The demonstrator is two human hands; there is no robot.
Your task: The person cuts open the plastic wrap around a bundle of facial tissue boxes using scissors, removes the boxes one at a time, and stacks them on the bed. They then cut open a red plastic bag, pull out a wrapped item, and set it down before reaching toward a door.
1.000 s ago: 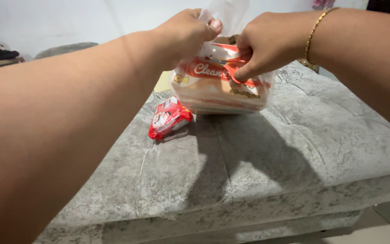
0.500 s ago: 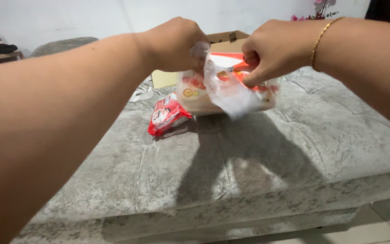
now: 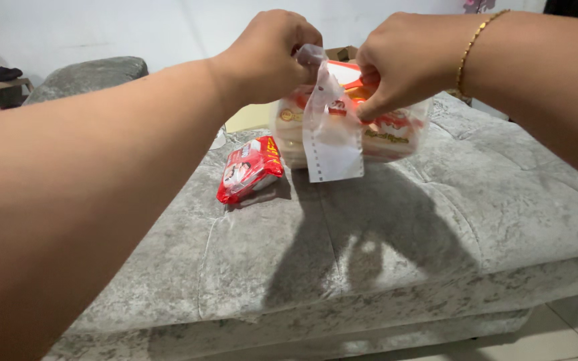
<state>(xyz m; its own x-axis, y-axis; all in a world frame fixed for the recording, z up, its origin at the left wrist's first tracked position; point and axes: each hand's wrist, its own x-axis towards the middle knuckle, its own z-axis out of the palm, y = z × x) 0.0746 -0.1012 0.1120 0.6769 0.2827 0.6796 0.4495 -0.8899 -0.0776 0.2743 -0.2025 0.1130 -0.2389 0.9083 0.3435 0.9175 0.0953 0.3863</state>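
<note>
Both hands closed on the neck of a clear plastic bread bag with red and orange print: left hand, right hand. Bag upright on grey velvet ottoman, loose flap hanging forward. Small red foil packet lying just beside, to the bag's left.

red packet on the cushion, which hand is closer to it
Left. The left hand grips the clear bag just above and right of the red packet. The right hand grips the same bag farther right, beyond the left one.
</note>
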